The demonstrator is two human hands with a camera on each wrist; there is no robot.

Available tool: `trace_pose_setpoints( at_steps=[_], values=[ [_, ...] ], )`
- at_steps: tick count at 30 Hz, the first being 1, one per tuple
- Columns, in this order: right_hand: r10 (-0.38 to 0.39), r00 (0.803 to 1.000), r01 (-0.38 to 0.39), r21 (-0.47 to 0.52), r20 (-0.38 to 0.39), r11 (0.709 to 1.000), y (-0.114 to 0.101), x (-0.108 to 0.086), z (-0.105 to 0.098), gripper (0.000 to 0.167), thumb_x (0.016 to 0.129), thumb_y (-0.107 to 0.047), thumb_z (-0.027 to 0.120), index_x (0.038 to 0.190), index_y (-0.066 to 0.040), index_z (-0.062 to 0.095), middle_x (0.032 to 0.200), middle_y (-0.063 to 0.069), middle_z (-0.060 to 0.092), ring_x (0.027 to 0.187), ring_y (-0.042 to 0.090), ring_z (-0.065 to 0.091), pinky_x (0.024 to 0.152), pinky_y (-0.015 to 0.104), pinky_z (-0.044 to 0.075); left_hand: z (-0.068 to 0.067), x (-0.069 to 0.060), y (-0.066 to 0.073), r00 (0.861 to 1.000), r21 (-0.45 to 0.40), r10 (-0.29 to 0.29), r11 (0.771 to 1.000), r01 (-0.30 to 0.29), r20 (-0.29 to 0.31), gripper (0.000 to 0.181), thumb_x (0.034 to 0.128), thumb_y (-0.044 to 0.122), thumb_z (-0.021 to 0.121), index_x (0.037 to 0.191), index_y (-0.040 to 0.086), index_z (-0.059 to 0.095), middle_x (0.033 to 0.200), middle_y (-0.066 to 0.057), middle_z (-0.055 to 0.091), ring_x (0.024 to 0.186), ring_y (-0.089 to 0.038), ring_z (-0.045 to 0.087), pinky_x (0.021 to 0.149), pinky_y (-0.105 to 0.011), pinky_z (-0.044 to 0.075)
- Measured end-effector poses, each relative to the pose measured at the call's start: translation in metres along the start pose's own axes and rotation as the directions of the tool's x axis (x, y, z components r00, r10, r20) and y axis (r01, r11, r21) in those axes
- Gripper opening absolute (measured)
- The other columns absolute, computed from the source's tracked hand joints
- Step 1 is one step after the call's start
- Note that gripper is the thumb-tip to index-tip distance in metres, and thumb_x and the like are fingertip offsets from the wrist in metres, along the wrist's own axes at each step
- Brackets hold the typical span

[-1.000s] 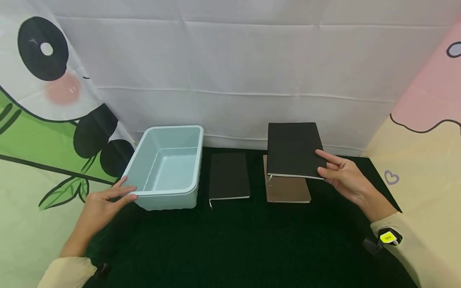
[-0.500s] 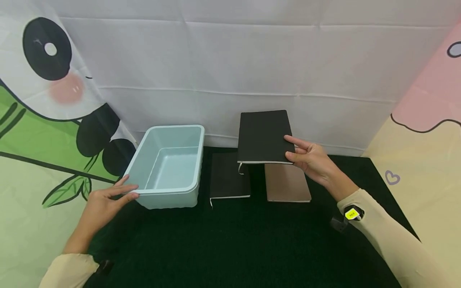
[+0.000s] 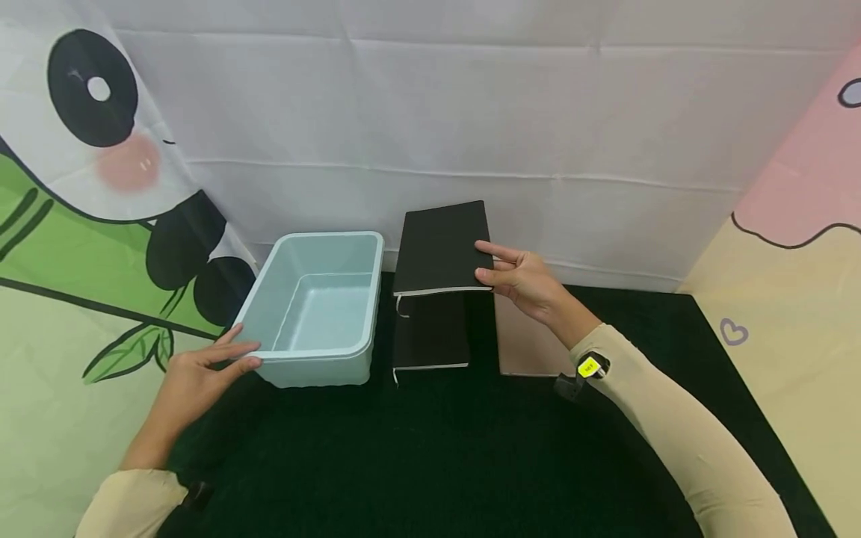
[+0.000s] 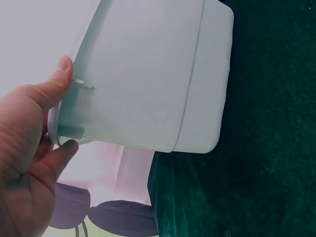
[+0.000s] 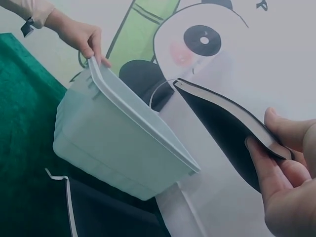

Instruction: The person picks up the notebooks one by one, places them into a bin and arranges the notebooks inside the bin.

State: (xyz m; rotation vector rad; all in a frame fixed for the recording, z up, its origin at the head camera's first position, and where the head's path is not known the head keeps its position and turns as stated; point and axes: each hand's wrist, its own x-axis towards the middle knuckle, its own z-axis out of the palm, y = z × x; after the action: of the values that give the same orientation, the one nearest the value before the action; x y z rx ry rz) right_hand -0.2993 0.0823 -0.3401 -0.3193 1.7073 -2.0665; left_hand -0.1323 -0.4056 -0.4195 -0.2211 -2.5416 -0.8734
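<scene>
A black notebook (image 3: 444, 250) is pinched at its right edge by my right hand (image 3: 528, 284), held up above a second black notebook (image 3: 430, 336) that lies on the dark green cloth. In the right wrist view the held notebook (image 5: 222, 123) shows its page edge and a ribbon, with thumb and fingers (image 5: 291, 168) on opposite covers. My left hand (image 3: 195, 381) grips the front left corner of the light blue bin (image 3: 312, 361), whose visible inside holds nothing. The left wrist view shows the thumb and fingers around the bin's rim (image 4: 54, 118).
A brown notebook (image 3: 528, 344) lies on the cloth to the right, partly hidden by my right hand and forearm. White fabric (image 3: 430, 104) hangs behind the table, with printed cartoon fabric at both sides. The green cloth (image 3: 417, 456) spreads in front.
My right hand has carried the black notebook leftward from over the brown notebook to over the other black one, raising it slightly. My left hand keeps its grip on the bin.
</scene>
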Motion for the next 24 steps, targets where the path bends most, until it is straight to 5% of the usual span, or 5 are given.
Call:
trace_pose_setpoints(
  at_steps=[8, 16, 24],
  values=[
    [-0.016, 1.000, 0.016, -0.018, 0.025, 1.000, 0.009, 0.025, 0.032, 0.061, 0.094, 0.002, 0.070, 0.150, -0.014, 0.052, 0.170, 0.003, 0.021, 0.149, 0.024, 0.037, 0.094, 0.026, 0.051, 0.000, 0.000, -0.001, 1.000, -0.009, -0.001, 1.000, 0.001, -0.009, 0.027, 0.0861, 0.014, 0.084, 0.112, 0.007, 0.080, 0.136, -0.021, 0.062, 0.118, 0.020, 0.044, 0.078, -0.002, 0.041],
    [-0.026, 0.998, 0.027, -0.024, 0.055, 0.999, 0.017, 0.040, 0.064, 0.060, 0.090, 0.003, 0.075, 0.145, -0.013, 0.059, 0.167, 0.004, 0.029, 0.146, 0.025, 0.042, 0.112, 0.044, 0.041, -0.001, -0.001, -0.002, 1.000, 0.003, -0.020, 1.000, 0.020, 0.008, 0.025, 0.0877, 0.016, 0.083, 0.111, 0.009, 0.080, 0.139, -0.019, 0.061, 0.124, -0.030, 0.059, 0.056, -0.019, 0.039],
    [-0.044, 0.995, 0.048, -0.038, 0.093, 0.998, 0.021, 0.057, 0.097, 0.057, 0.088, 0.003, 0.077, 0.141, -0.014, 0.063, 0.165, 0.005, 0.035, 0.140, 0.021, 0.050, 0.112, 0.045, 0.041, 0.000, 0.000, -0.001, 1.000, -0.002, -0.025, 1.000, 0.025, 0.007, 0.025, 0.0872, 0.016, 0.083, 0.111, 0.008, 0.080, 0.139, -0.019, 0.061, 0.120, -0.045, 0.058, 0.048, -0.025, 0.033]
  ],
)
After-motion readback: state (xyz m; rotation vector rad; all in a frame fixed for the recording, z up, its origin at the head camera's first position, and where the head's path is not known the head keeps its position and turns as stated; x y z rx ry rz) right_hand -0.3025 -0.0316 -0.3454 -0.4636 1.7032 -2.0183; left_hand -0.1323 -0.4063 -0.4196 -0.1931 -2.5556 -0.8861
